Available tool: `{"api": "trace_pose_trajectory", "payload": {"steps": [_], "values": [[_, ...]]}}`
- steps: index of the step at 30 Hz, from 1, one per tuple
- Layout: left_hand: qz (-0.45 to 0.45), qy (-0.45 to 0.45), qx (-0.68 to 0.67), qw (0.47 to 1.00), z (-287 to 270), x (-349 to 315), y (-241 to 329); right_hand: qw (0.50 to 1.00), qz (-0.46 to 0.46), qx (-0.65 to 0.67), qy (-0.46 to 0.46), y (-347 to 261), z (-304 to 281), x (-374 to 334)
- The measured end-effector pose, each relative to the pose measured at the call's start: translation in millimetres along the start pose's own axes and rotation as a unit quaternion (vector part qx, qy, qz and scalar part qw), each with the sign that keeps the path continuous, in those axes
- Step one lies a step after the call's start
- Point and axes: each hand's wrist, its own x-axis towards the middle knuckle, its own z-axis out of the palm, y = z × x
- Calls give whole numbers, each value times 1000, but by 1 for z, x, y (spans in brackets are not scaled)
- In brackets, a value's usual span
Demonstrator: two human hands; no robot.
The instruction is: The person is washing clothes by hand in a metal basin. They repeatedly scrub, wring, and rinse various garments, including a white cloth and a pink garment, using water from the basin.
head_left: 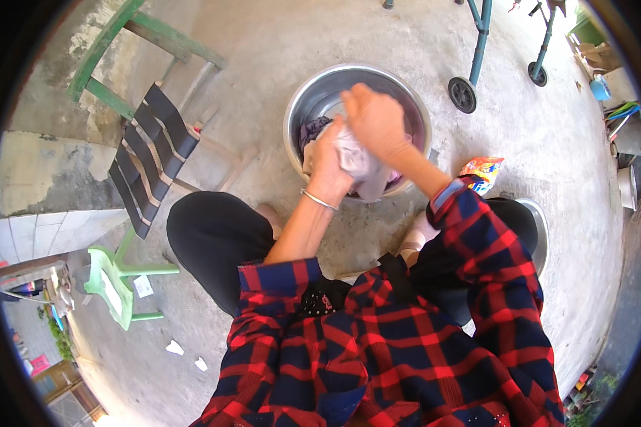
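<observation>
A metal basin (294,107) stands on the floor in front of me, with wet laundry inside. Over it I hold a pale pinkish-white cloth (356,160), bunched up, its lower end hanging toward the basin's near rim. My left hand (327,165), with a bangle on its wrist, is wrapped round the cloth's left side. Across its top right lies my right hand (374,122), closed like a fist against the cloth and slightly smeared by motion; its fingertips are hidden. A dark purple cloth (313,129) shows in the basin left of the pale one.
An orange and blue packet (481,173) lies right of the basin, and a second metal basin (540,231) is partly hidden by my right knee. A strapped chair (153,153) and a green plastic stool (114,285) stand left. A wheeled frame (463,95) is beyond.
</observation>
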Motion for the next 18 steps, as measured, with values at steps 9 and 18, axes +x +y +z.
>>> {"api": "trace_pose_trajectory", "payload": {"steps": [9,18], "values": [[126,-103,494,854,38,-9,45,771,268,567,-106,35,-49,27],[101,-114,330,932,47,3,70,906,138,376,-137,89,-92,41]]}}
